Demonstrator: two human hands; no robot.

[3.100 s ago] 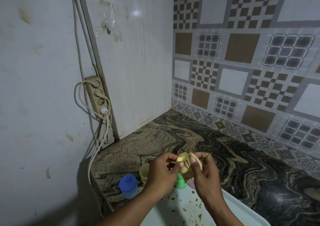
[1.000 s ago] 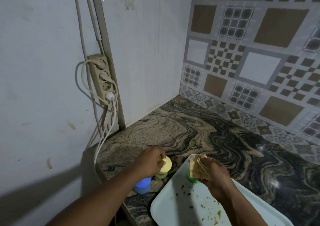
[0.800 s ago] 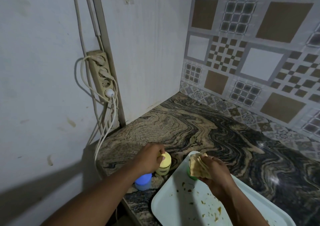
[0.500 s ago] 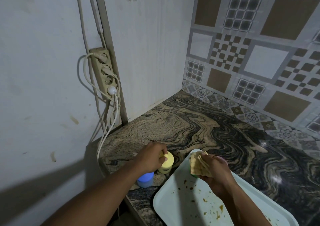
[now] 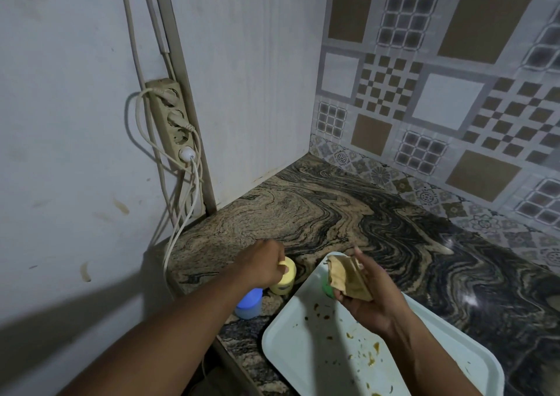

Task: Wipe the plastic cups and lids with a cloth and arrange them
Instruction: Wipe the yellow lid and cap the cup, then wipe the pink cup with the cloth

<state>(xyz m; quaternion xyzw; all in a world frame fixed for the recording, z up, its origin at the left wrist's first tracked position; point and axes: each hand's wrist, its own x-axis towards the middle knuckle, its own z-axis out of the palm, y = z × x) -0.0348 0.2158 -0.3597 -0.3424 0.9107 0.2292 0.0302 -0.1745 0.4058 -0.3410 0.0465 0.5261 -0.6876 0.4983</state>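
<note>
Fingers of my left hand point(image 5: 263, 267) pinch the yellow lid point(image 5: 287, 267) on the yellow cup point(image 5: 283, 286), which stands on the counter point(image 5: 303, 214) just beside the blue cup point(image 5: 249, 301) — my right hand point(image 5: 368, 298) grips the cloth point(image 5: 347, 277) above the tray point(image 5: 298, 365). If I press off-centre, this cup may tip and push the blue one over the near edge.

Three plastic cups — yellow cup point(image 5: 286, 277), blue cup point(image 5: 250, 303), green cup point(image 5: 326, 288) — one cloth point(image 5: 345, 277), one tray point(image 5: 303, 350), one power strip point(image 5: 174, 117), two hands: left hand point(image 5: 263, 267), right hand point(image 5: 369, 304)
</note>
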